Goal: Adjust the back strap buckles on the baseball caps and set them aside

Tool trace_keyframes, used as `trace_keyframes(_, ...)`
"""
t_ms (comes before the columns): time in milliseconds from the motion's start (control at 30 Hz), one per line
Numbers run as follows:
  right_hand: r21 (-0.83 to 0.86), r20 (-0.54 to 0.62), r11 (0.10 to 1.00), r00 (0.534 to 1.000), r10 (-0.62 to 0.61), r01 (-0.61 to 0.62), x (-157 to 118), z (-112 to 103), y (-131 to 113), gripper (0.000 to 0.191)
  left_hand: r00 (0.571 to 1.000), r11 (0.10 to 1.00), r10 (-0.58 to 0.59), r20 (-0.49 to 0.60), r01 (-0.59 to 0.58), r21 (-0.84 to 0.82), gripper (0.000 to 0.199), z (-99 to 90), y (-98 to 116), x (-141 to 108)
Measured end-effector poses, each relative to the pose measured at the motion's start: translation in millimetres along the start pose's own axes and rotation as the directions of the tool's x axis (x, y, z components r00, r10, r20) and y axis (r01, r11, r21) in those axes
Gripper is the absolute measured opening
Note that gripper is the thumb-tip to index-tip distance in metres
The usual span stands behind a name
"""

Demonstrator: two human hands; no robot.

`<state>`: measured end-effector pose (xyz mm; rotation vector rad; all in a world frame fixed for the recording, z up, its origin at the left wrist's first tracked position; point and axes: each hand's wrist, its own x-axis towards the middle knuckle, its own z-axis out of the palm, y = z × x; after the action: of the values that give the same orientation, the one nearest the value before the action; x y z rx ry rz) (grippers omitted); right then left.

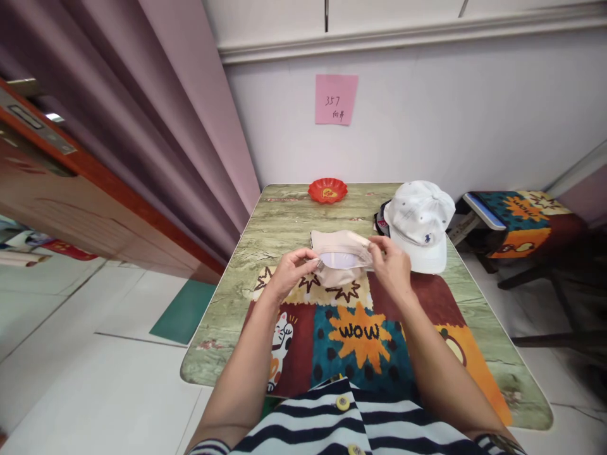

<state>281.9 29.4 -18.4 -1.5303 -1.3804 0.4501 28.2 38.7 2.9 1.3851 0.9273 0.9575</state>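
Observation:
A pale beige cap (pixel 339 275) is held over the colourful mat, its inside turned up toward me. My left hand (pixel 294 272) pinches the left edge of its opening. On the opposite side, the fingers of my right hand (pixel 389 262) grip the cap's right edge. To the right of my right hand, a white cap (pixel 420 218) with a small dark logo rests on top of darker headwear (pixel 380 219), which is mostly hidden beneath it.
A red scalloped dish (pixel 327 191) stands at the back of the green wood-patterned table (pixel 279 218). The patterned mat (pixel 327 341) covers the front. A pink note (pixel 336 99) is on the wall. Right of the table is a stool (pixel 526 218) with a similar mat.

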Motion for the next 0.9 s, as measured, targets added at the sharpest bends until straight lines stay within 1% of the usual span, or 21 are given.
trace_keyframes(33, 0.149, 0.016, 0.986, 0.997, 0.071, -0.073, 2, -3, 5, 0.034, 1.000, 1.000, 0.019, 0.000, -0.019, 0.013, 0.026, -1.7, 0, -1)
trace_keyframes(67, 0.299, 0.054, 0.946, 0.992, 0.113, -0.124, 3, -6, 10, 0.041, 0.999, 0.999, 0.042, 0.004, -0.042, 0.033, 0.024, -3.4, 1, -3)
trace_keyframes(100, 0.417, 0.105, 0.895, 0.987, 0.122, -0.155, 4, -9, 15, 0.047, 0.998, 0.996, 0.065, 0.012, -0.065, 0.058, 0.023, -5.1, 2, -5)
trace_keyframes(133, 0.488, 0.158, 0.856, 0.982, 0.104, -0.169, 4, -13, 20, 0.050, 0.996, 0.992, 0.086, 0.022, -0.088, 0.085, 0.021, -7.1, 3, -7)
trace_keyframes(167, 0.508, 0.205, 0.844, 0.976, 0.073, -0.170, 3, -16, 25, 0.050, 0.994, 0.988, 0.105, 0.033, -0.108, 0.112, 0.020, -9.4, 4, -9)
trace_keyframes(200, 0.478, 0.242, 0.865, 0.970, 0.040, -0.155, 2, -18, 30, 0.048, 0.992, 0.983, 0.120, 0.041, -0.125, 0.136, 0.019, -12.1, 4, -10)
trace_keyframes(233, 0.404, 0.261, 0.907, 0.965, 0.014, -0.122, 0, -21, 36, 0.045, 0.990, 0.978, 0.132, 0.043, -0.137, 0.160, 0.020, -15.0, 4, -12)
trace_keyframes(300, 0.180, 0.271, 0.984, 0.962, -0.038, -0.012, -2, -23, 48, 0.041, 0.989, 0.962, 0.149, 0.026, -0.150, 0.229, 0.027, -20.4, 1, -13)
trace_keyframes(333, 0.074, 0.274, 0.996, 0.959, -0.073, 0.055, -3, -22, 54, 0.045, 0.988, 0.946, 0.155, 0.011, -0.152, 0.285, 0.032, -22.4, -1, -12)
trace_keyframes(367, -0.008, 0.287, 0.993, 0.951, -0.112, 0.119, -4, -20, 59, 0.051, 0.987, 0.924, 0.158, -0.002, -0.147, 0.354, 0.039, -23.5, -5, -11)
trace_keyframes(433, -0.073, 0.341, 0.974, 0.923, -0.176, 0.213, -4, -14, 66, 0.062, 0.988, 0.860, 0.154, -0.007, -0.131, 0.493, 0.054, -22.9, -14, -7)
trace_keyframes(500, -0.070, 0.381, 0.966, 0.901, -0.206, 0.251, -3, -6, 66, 0.057, 0.989, 0.807, 0.151, 0.012, -0.130, 0.576, 0.059, -18.9, -21, -2)
trace_keyframes(533, -0.064, 0.381, 0.965, 0.900, -0.212, 0.255, -2, -3, 64, 0.049, 0.987, 0.795, 0.157, 0.017, -0.136, 0.591, 0.054, -16.4, -23, 1)
trace_keyframes(600, -0.016, 0.363, 0.966, 0.902, -0.235, 0.258, 1, 0, 56, 0.029, 0.983, 0.797, 0.183, 0.009, -0.154, 0.584, 0.027, -12.3, -22, 5)
trace_keyframes(633, 0.033, 0.346, 0.966, 0.904, -0.251, 0.255, 2, -1, 50, 0.022, 0.981, 0.812, 0.195, 0.001, -0.162, 0.561, 0.013, -11.1, -18, 6)
trace_keyframes(667, 0.095, 0.321, 0.965, 0.910, -0.262, 0.245, 4, -4, 42, 0.018, 0.980, 0.841, 0.197, -0.010, -0.164, 0.515, 0.010, -10.6, -13, 7)
trace_keyframes(700, 0.166, 0.297, 0.961, 0.918, -0.261, 0.220, 6, -8, 34, 0.018, 0.981, 0.883, 0.190, -0.031, -0.157, 0.442, 0.016, -10.6, -6, 7)
trace_keyframes(767, 0.330, 0.267, 0.938, 0.942, -0.202, 0.108, 9, -17, 17, 0.024, 0.982, 0.969, 0.156, -0.107, -0.132, 0.207, 0.023, -11.4, 9, 7)
trace_keyframes(800, 0.418, 0.267, 0.908, 0.952, -0.148, 0.024, 10, -22, 8, 0.028, 0.978, 0.990, 0.132, -0.163, -0.123, 0.063, 0.025, -11.6, 16, 6)
trace_keyframes(833, 0.506, 0.274, 0.860, 0.958, -0.086, -0.067, 11, -25, -1, 0.031, 0.969, 0.989, 0.103, -0.225, -0.123, -0.077, 0.027, -11.3, 22, 7)
trace_keyframes(900, 0.654, 0.307, 0.719, 0.951, 0.033, -0.236, 13, -25, -14, 0.034, 0.946, 0.945, 0.034, -0.322, -0.135, -0.297, 0.029, -9.3, 28, 8)
